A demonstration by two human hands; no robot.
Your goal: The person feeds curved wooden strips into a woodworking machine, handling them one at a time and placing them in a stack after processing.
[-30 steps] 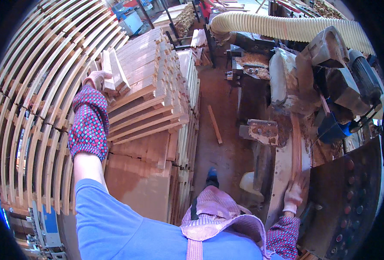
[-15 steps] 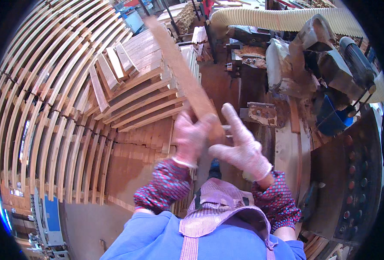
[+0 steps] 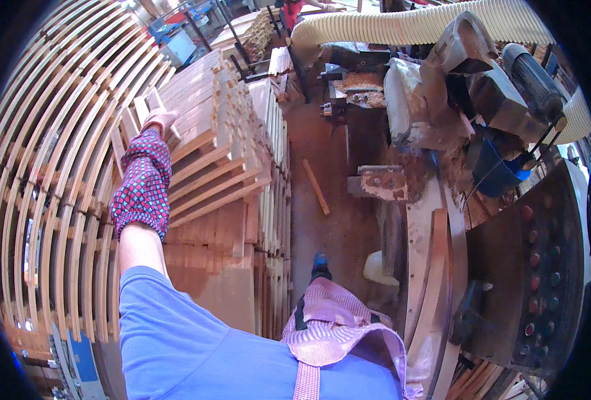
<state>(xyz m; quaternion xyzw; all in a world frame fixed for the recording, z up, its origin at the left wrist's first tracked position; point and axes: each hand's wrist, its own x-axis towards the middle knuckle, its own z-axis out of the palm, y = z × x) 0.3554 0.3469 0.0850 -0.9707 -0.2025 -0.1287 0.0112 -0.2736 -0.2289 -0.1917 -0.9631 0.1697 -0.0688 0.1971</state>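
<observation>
My left arm, in a checked sleeve cover, stretches out to the far left. The gloved left hand (image 3: 160,120) is at several loose wooden strips (image 3: 130,125) lying on top of a stack of boards (image 3: 192,87). Its fingers blend with the pale strip ends, so I cannot make out whether they grip one. My right hand is out of the picture. On the floor ahead of my foot, a single narrow wooden strip (image 3: 317,187) lies at a slant.
Racks of curved slats (image 3: 75,260) fill the left side. To the right stands a dusty woodworking machine (image 3: 409,100) with a ribbed hose (image 3: 415,23), a blue bucket (image 3: 499,167) and a button panel (image 3: 535,280). A long strip (image 3: 432,267) lies along the machine's bed.
Half a second ago both hands were together at a long wooden strip in front of me. They have separated; the left has reached far left, the right has left view, and a strip shows on the floor.
</observation>
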